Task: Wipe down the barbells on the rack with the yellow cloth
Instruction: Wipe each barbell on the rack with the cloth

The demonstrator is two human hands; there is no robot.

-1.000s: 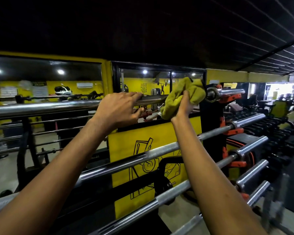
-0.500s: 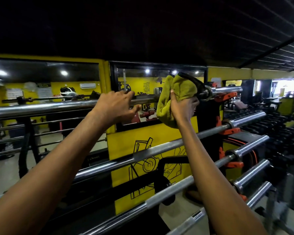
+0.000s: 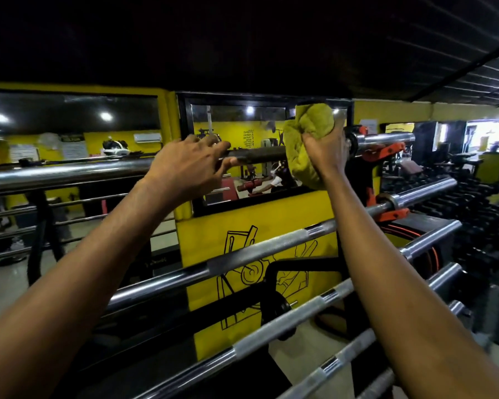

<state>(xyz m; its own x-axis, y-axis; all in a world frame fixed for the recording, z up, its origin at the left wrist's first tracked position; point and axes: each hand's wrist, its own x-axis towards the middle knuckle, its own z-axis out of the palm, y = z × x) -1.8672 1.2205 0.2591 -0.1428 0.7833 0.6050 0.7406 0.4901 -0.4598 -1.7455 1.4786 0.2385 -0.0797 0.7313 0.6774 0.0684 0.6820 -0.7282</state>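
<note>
The top barbell (image 3: 69,172) lies level across the rack at chest height. My left hand (image 3: 185,168) grips its shaft near the middle, fingers curled over the bar. Just to the right, my right hand (image 3: 326,152) holds the bunched yellow cloth (image 3: 306,139) wrapped round the same bar, close to its collar and chrome sleeve (image 3: 383,138). Below, several more chrome barbells (image 3: 257,249) slope down the rack towards me.
Orange rack hooks (image 3: 386,148) carry the bar ends on the right. A yellow wall panel with a black drawing (image 3: 260,223) and mirrors (image 3: 242,133) stand behind the rack. A dumbbell rack (image 3: 473,203) fills the right side.
My right hand has rolled the cloth round the top bar and shifted it slightly right, near the collar. My left hand keeps its hold on the shaft.
</note>
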